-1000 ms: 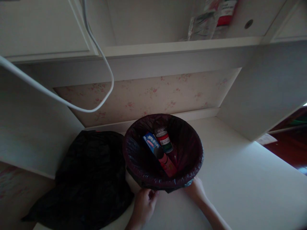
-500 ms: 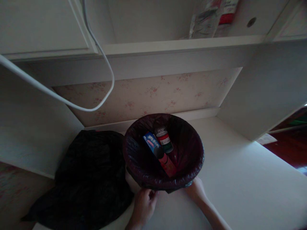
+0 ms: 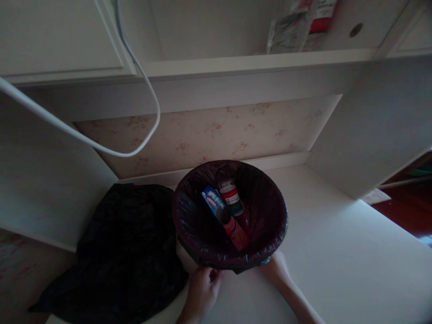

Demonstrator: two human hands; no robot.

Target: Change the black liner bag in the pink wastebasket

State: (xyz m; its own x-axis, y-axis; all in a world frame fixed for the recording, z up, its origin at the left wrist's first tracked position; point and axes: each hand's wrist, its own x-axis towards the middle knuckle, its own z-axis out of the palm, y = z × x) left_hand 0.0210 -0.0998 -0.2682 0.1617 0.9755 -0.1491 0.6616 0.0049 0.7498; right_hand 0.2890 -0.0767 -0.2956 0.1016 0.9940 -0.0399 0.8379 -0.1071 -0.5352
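At the bottom middle of the frame, the left hand point(image 3: 202, 290) is curled, and its fingertips pinch the edge of the dark bag that lines the bin point(image 3: 229, 211). Just to its right, the right hand point(image 3: 277, 269) rests against the lower right side of the bin, under the rim. It touches the bag there, but its fingers are hidden, so I cannot tell if it grips or only presses.

The bin is small and round. It stands on the white desk point(image 3: 337, 252) in the lower middle of the frame. The dark bag is folded over its rim all the way around.

Inside the bin lie a few things. A blue box point(image 3: 212, 201) leans on the left. A red box point(image 3: 238, 234) lies lower down, near the front. A small bottle with a red and green label point(image 3: 232, 200) sits close to the blue box.

In the lower left of the frame, a big black bag point(image 3: 124, 252) lies crumpled on the desk, touching the bin's left side.

Farther back is a wall with small pink flowers point(image 3: 209, 132). A white cable point(image 3: 101, 146) hangs in a loop at the upper left. On the shelf point(image 3: 256, 60) at the upper right sit some packets point(image 3: 286, 36).
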